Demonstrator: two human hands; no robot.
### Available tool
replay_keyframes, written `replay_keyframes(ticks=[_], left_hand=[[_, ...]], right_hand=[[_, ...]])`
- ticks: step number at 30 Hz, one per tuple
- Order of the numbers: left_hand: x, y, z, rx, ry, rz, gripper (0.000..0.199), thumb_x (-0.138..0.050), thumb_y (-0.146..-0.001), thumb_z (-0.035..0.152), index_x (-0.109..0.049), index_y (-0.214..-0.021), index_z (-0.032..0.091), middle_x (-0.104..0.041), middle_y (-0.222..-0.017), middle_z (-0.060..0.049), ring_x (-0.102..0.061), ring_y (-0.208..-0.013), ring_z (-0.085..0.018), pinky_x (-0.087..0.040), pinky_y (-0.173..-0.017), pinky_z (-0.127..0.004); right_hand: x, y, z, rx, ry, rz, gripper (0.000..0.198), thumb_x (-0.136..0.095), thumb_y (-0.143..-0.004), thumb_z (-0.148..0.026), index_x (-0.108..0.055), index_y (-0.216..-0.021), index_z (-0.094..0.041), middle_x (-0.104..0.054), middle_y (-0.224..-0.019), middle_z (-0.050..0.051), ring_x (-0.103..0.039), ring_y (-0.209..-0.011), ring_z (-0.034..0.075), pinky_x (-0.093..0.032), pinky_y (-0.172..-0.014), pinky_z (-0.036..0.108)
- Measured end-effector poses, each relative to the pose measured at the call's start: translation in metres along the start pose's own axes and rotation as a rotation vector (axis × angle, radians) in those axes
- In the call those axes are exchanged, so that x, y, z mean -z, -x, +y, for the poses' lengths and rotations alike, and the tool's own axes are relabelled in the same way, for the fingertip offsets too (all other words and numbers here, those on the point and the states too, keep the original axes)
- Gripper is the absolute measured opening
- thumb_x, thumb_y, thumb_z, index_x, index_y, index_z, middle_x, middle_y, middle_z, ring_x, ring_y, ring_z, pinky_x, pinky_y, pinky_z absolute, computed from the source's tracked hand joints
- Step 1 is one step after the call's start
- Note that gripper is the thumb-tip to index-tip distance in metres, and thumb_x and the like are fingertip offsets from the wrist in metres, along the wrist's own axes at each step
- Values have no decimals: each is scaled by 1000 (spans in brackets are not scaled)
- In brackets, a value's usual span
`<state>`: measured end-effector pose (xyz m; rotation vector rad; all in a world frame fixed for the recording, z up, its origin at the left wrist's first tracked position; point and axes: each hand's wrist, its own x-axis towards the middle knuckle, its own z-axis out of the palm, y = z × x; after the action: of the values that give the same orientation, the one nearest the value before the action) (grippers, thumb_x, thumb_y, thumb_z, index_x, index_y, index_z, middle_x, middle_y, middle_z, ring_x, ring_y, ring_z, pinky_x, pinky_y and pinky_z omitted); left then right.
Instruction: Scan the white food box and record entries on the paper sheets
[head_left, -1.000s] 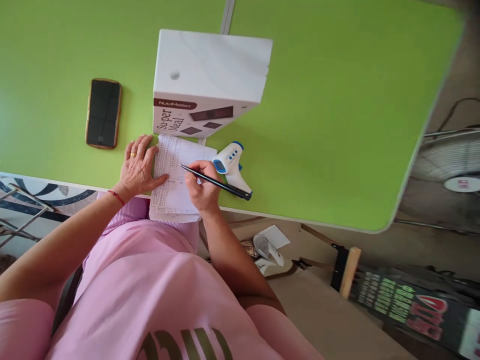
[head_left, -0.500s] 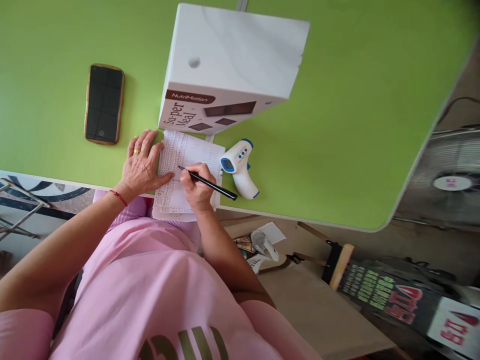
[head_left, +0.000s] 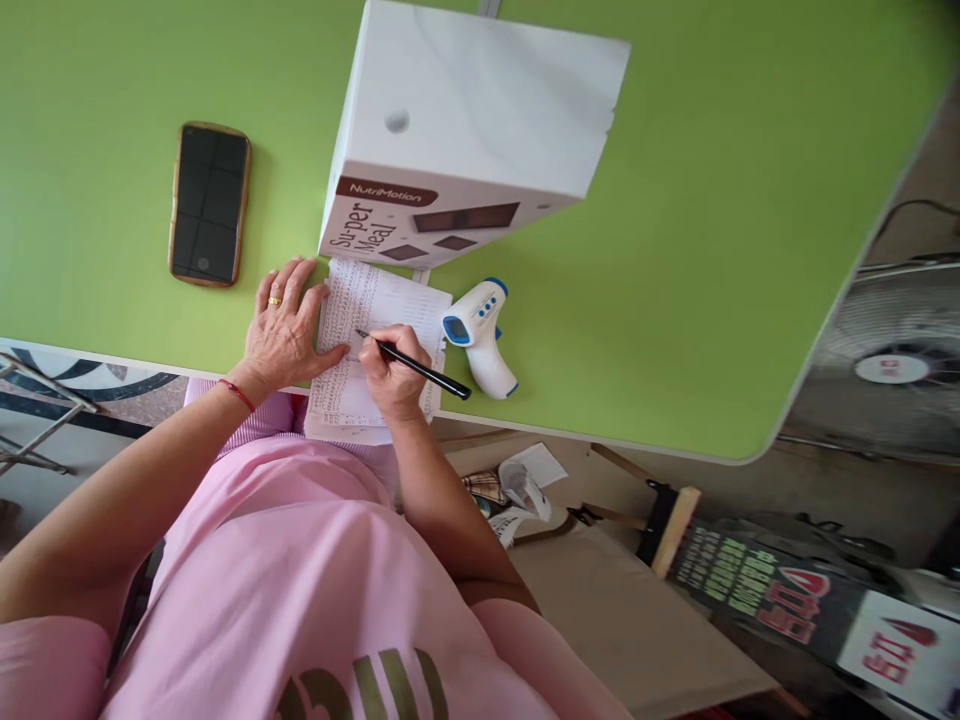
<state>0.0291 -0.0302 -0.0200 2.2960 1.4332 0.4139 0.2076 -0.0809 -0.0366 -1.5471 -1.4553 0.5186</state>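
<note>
My right hand (head_left: 395,373) is closed around a black pen (head_left: 435,375), its tip at the page of a notebook (head_left: 397,290). Dense rows of handwriting fill much of that page, and the notebook's near end juts past the table edge. Spread flat, my left hand (head_left: 289,325) rests half on the green table and half on the page's left margin, thumb on the paper. A white and blue infrared thermometer (head_left: 482,335) lies just right of the notebook. Behind it stands a white box (head_left: 480,100) with "NutriMotion Super Meal" printed on its front.
A phone in a brown-edged case (head_left: 211,205) lies left on the green table (head_left: 675,250). Below the table's right side are a beige folding chair (head_left: 622,610) and bags with printed lettering (head_left: 787,600). A fan (head_left: 892,368) stands at far right, a metal frame (head_left: 45,415) at left.
The pen's rear end has shifted slightly left, while both hands keep almost the same places. The view has moved a little, so the box and background appear slightly displaced.
</note>
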Motion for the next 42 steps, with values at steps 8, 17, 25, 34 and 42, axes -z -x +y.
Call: replay_keyframes(ticks=[8, 17, 25, 34, 42], left_hand=[[1, -1, 2, 16, 18, -7, 73, -70, -80, 65, -53, -134, 18, -40, -162, -21, -33, -155, -42, -21, -129, -61], [3, -1, 1, 19, 27, -16, 73, -69, -81, 67, -53, -134, 20, -40, -163, -20, -32, -155, -42, -20, -129, -62], [2, -2, 1, 14, 16, -14, 74, -71, -80, 67, -55, -133, 18, -41, -162, -22, -33, -154, -42, -21, -128, -63], [3, -2, 1, 13, 18, -16, 74, -70, -80, 66, -54, -135, 19, -40, -163, -21, -33, -155, -42, -22, -128, -62], [1, -2, 0, 13, 20, -9, 74, -70, -80, 65, -53, -136, 19, -40, -162, -21, -33, -155, -42, -21, -128, -62]], right_hand=[[0, 0, -2, -5, 5, 4, 19, -55, -93, -35, -57, -79, -23, -57, -62, -5, -53, -55, 11, -46, -58, 25], [2, 0, -2, -36, 4, -13, 24, -54, -94, -41, -56, -79, -23, -57, -63, -5, -52, -56, 11, -47, -59, 25], [0, 0, -1, 1, 9, 20, 21, -54, -94, -36, -55, -78, -23, -57, -65, -5, -52, -56, 10, -46, -58, 24], [1, 0, -1, -10, 2, 14, 21, -53, -94, -37, -55, -79, -23, -55, -64, -5, -51, -56, 11, -46, -58, 24], [1, 1, -2, -16, 1, 59, 21, -53, -95, -37, -55, -79, -23, -55, -63, -6, -50, -55, 10, -45, -58, 24]])
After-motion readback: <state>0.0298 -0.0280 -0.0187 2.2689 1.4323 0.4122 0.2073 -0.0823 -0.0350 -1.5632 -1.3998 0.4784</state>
